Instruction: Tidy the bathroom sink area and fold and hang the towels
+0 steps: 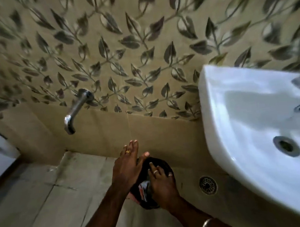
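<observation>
Sink (256,121), white and with nothing in its basin, fills the right of the head view; no towel shows anywhere, so the folding and hanging look not yet done. At lower centre, on the floor (44,205) by the wall, stands a small dark bin (161,164) lined with a black bag. The left hand (127,165) lies flat over its rim, fingers straight. The right hand (161,183) presses down into the bin on a wrapper (144,186); whether it grips is unclear. Tidying seems underway.

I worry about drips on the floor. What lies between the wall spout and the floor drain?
In the head view, both hands, left hand and right hand, over a dark bin.
</observation>
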A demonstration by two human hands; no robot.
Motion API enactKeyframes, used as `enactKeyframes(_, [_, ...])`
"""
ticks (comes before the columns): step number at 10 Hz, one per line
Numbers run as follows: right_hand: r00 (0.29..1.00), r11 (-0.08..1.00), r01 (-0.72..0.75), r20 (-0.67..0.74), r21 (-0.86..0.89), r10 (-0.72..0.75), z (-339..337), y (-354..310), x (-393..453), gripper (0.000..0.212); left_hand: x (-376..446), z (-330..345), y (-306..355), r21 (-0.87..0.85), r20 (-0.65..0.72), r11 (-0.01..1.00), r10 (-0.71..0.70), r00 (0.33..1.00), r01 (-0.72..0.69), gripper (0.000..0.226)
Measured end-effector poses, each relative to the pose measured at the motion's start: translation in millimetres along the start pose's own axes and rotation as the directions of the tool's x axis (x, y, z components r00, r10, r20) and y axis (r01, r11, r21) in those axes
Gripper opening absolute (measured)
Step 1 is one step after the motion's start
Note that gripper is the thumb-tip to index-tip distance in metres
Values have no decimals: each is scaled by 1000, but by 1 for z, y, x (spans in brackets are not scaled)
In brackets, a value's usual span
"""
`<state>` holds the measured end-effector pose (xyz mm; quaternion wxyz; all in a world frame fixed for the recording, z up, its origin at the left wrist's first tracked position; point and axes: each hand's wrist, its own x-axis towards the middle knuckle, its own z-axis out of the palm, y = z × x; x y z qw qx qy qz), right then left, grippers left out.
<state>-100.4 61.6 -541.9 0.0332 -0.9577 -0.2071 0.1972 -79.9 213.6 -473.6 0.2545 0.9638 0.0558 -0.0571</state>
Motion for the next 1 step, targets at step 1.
enactKeyframes(1, [999,995,-5,-31,104,9,-80,-32,-23,83,-15,-64,35,-3,-26,1000,16,1000,-16,73])
